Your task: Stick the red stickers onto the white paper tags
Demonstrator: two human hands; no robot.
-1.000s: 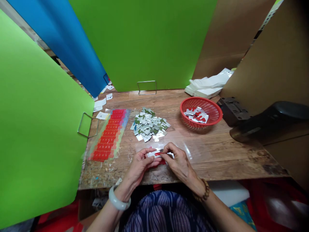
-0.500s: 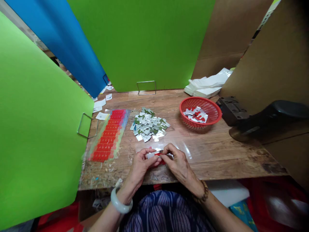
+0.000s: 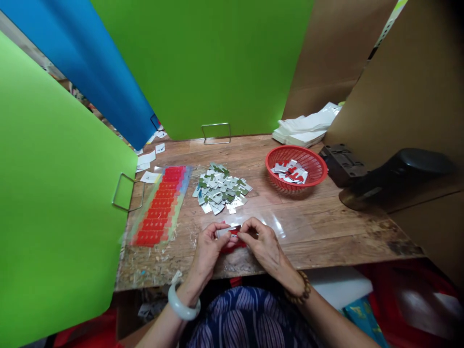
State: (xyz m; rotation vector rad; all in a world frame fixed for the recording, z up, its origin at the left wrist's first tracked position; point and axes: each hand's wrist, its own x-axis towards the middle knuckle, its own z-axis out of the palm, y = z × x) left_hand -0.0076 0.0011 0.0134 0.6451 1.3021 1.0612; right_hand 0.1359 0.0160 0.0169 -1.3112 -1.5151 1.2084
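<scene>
Near the front edge of the wooden table, my left hand and my right hand meet and pinch a small silver plate with a red sticker between their fingertips. Both hands are closed on it. More red shows under the fingers. Just behind the hands lies a heap of small silver and green plates. To the left of it lies a clear sheet of red stickers.
A red basket with several silver and red pieces stands at the back right. White bags are stacked behind it. A dark tool lies at the right. Green and blue boards and brown cardboard wall the table in.
The hands stay pinched on the small plate, shifting slightly left in the picture as the head camera moves. Nothing else has moved.
</scene>
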